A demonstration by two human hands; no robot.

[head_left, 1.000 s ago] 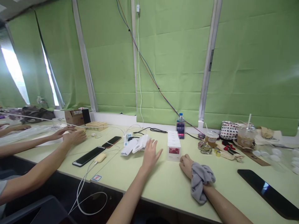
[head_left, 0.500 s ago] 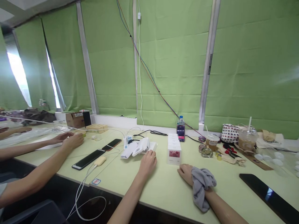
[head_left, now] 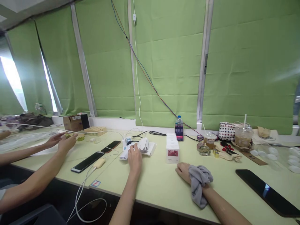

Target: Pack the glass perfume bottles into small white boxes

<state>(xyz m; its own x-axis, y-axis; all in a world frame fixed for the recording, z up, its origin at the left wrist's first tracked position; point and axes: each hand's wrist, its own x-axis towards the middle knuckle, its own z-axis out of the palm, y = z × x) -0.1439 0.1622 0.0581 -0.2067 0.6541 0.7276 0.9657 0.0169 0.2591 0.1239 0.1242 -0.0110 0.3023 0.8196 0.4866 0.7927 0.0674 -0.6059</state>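
Note:
My left hand (head_left: 135, 158) lies over a loose pile of white folded paper pieces (head_left: 146, 147), its fingers bent and pressed together on a white piece at the pile's left side. The fingertips partly hide what they grip. My right hand (head_left: 183, 172) rests on the table with its fingers curled in, and nothing shows in it. Just beyond it stands a close row of white boxes (head_left: 172, 156), the front one bearing a pinkish-red picture. A grey cloth band (head_left: 200, 184) is wrapped around my right wrist.
Two phones (head_left: 87, 162) and a yellowish charger (head_left: 99, 162) with cables lie to the left. Farther left are a co-worker's hands (head_left: 63, 142). A bottle (head_left: 179, 129) stands behind the boxes. Drink cups (head_left: 243, 136) and a large dark phone (head_left: 267, 192) are to the right.
My left hand has moved left, from the right edge of the white paper pile onto its left part. The papers have shifted. My right hand stays by the boxes. The view has turned slightly right.

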